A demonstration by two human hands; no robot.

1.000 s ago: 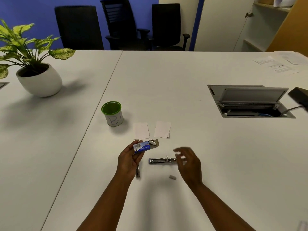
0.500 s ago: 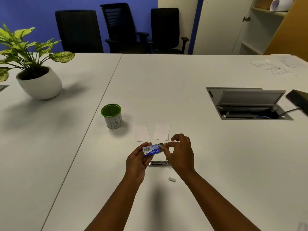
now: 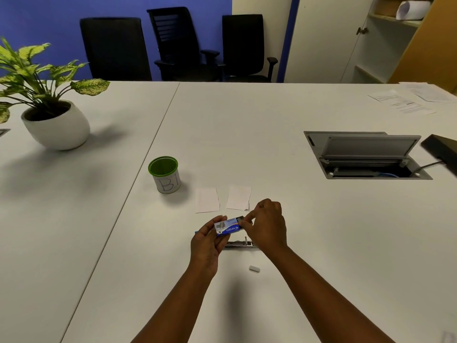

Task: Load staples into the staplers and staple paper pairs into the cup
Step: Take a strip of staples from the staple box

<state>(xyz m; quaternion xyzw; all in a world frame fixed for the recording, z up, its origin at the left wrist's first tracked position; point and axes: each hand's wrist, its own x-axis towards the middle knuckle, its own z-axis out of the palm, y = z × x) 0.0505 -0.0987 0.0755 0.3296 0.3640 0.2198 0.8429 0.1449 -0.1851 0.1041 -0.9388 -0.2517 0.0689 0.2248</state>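
Note:
My left hand point(image 3: 206, 243) grips a small blue and white staple box point(image 3: 227, 228) above the table. My right hand point(image 3: 268, 226) pinches at the open right end of that box; what its fingertips hold is hidden. Under both hands a silver stapler point(image 3: 238, 244) lies opened flat on the table, partly covered. A small strip of staples point(image 3: 254, 268) lies nearer to me. Two small white paper slips point(image 3: 207, 200) point(image 3: 239, 197) sit side by side beyond the hands. A green-rimmed cup marked "B1" point(image 3: 166, 175) stands to their left.
A potted plant point(image 3: 53, 122) stands at the far left. An open cable hatch point(image 3: 366, 154) is set into the table at the right, with a black device point(image 3: 442, 149) beside it. Printed sheets point(image 3: 405, 102) lie at the far right. Office chairs point(image 3: 183, 45) stand beyond the table.
My right hand rose from the stapler to the open end of the staple box. My left hand shifted the box a little to the right, above the stapler.

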